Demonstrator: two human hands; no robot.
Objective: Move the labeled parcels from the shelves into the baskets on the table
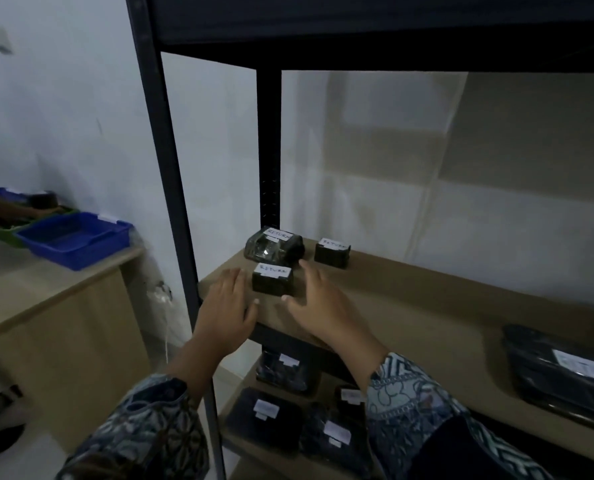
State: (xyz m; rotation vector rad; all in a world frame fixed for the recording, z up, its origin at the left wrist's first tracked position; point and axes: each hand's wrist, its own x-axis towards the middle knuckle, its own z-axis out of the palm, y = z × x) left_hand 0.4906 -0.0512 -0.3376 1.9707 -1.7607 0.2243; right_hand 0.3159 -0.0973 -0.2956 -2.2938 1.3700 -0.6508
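Note:
Three small black parcels with white "RETURN" labels sit at the left end of the brown shelf point(410, 306). The nearest parcel point(272, 279) lies between my hands. My left hand point(224, 306) is just left of it, fingers spread, holding nothing. My right hand point(318, 303) is just right of it, also open, thumb near its front corner. Behind are a plastic-wrapped parcel point(274, 247) and a small box parcel point(332, 251). A large flat black parcel point(562, 372) lies at the shelf's right.
A blue basket point(77, 239) and a green basket point(10, 230) stand on the wooden table point(46, 292) to the left, where another person's hand reaches. Dark shelf posts point(165, 174) stand between table and shelf. Several labeled parcels point(264, 415) lie on the lower shelf.

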